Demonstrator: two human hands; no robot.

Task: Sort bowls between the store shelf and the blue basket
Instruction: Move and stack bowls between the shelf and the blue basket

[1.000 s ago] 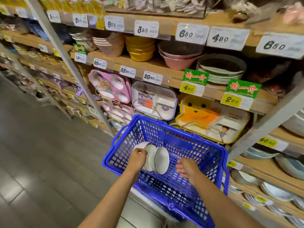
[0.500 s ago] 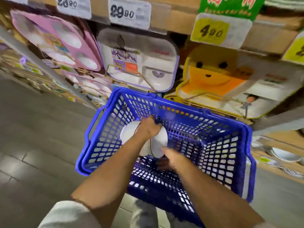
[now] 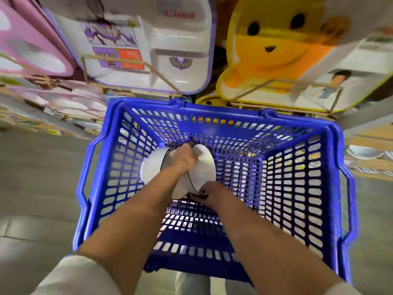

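Store aisle with a grey floor [image 3: 42, 171]; divided children's trays [image 3: 161, 52] stand on display beyond the hands. The blue basket [image 3: 297, 188] sits beneath both forearms. Inside it, between the hands, the white bowls [image 3: 204, 169] lie nested and tipped on edge. The left hand [image 3: 182, 160] grips their upper rims from above. The right hand [image 3: 210, 192] has its fingers curled round the lower rim.

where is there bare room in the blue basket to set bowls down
Bare floor between the bowls and the right wall of the blue basket, and along its near wall. Crowded left of centre, where left hand and right hand hold the bowls.
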